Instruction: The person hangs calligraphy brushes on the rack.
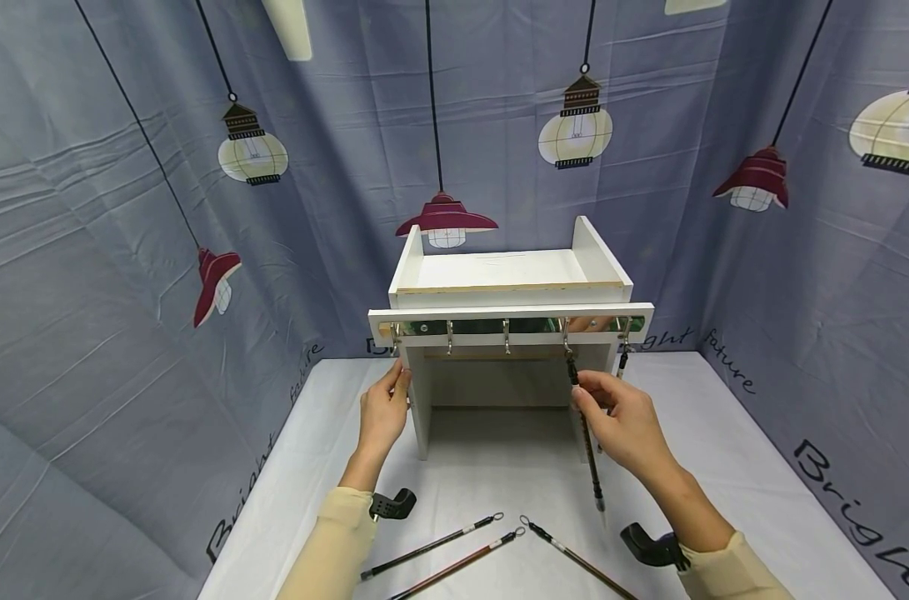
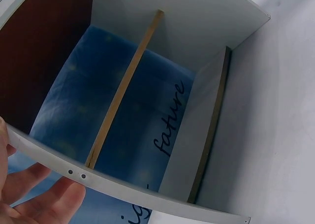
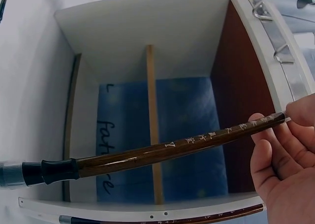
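Observation:
A calligraphy brush (image 1: 590,454) with a dark handle hangs from a hook on the white shelf unit (image 1: 420,417). Thumb and fingertips of my right hand (image 1: 622,421) pinch its upper part. In the right wrist view, pale characters run along the brush handle (image 3: 147,155), and its lower tip is cut off at the left edge. A second brush (image 3: 216,218) hangs outside the side panel, from the far-right hook. My left hand (image 1: 384,408) touches the unit's left side panel (image 2: 162,199) from outside, fingers extended against it.
A mirrored rail (image 1: 478,327) with several metal hooks crosses the unit's front. On the white table (image 1: 724,467) lie three more brushes: two at left (image 1: 432,546) (image 1: 461,570) and another brush (image 1: 581,562) at right. A grey-blue curtain (image 1: 334,167) surrounds the table.

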The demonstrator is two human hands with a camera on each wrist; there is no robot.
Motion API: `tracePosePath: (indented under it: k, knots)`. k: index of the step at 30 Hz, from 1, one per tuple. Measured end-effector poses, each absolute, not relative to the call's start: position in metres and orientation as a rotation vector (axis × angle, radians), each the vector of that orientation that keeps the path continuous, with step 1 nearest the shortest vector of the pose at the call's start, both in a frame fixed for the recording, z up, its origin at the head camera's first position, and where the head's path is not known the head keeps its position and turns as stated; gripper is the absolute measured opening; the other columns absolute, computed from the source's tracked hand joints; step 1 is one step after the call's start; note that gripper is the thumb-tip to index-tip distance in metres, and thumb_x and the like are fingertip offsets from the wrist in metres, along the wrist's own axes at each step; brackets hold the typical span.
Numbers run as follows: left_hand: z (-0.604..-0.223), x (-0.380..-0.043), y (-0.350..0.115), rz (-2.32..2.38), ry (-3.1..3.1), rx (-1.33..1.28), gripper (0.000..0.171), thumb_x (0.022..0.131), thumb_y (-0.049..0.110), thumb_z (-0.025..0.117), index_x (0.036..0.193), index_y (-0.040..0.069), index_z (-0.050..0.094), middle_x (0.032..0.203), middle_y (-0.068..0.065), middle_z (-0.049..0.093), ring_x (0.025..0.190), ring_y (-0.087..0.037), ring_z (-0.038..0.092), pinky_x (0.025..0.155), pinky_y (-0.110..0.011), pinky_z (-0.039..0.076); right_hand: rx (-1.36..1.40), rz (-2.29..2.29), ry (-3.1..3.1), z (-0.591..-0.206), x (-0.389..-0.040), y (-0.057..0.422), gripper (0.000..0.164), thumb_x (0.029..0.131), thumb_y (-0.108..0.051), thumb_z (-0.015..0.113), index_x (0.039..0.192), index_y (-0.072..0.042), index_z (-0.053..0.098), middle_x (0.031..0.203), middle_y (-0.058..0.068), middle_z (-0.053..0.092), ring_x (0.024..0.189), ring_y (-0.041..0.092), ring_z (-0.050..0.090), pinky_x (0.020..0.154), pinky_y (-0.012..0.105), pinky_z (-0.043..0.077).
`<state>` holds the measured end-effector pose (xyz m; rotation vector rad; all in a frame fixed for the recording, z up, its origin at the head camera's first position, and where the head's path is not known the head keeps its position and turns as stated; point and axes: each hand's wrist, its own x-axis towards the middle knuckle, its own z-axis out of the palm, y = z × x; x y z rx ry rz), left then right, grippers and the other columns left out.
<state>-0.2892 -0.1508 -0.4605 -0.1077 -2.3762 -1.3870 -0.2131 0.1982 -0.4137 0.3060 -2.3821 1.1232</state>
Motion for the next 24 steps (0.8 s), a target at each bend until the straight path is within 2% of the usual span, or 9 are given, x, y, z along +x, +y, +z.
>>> tracePosePath:
  k: [5,18,24]
  knots:
    - [-0.4607,-0.2894,-0.1507,-1.386,-2.371,-0.108,0.054,0.108,0.046,0.05,0.151,0.014,0.053,0.134,-0.015,0.069,0.084,-0.025,0.077,0.064,-0.032,0.057,0.305,1.147,-2.397,-0.4128,-0.2147,0.1984,0.024,0.102,-0.011,0.065,0.123,-0.001,0.07,0.09,0.005,0.075,0.077,0.001,0.064,0.063,0.022,0.051]
    - [-0.4596,-0.2893,-0.1505,-1.391,-2.362,-0.116,0.051,0.109,0.042,0.051,0.15,0.012,0.054,0.137,-0.017,0.067,0.09,-0.026,0.077,0.069,-0.034,0.062,0.272,1.219,-2.461,-0.4104,-0.2188,0.1968,0.028,0.106,-0.017,0.06,0.128,-0.001,0.067,0.097,0.008,0.075,0.085,0.015,0.07,0.068,0.021,0.054]
    - [-0.4595,-0.2889,-0.1504,-1.393,-2.362,-0.112,0.051,0.108,0.043,0.051,0.15,0.013,0.054,0.135,-0.017,0.068,0.086,-0.026,0.077,0.066,-0.033,0.06,0.261,1.266,-2.48,-0.4125,-0.2223,0.197,0.031,0.107,-0.018,0.059,0.13,0.0,0.065,0.102,0.012,0.076,0.089,0.019,0.071,0.071,0.019,0.055]
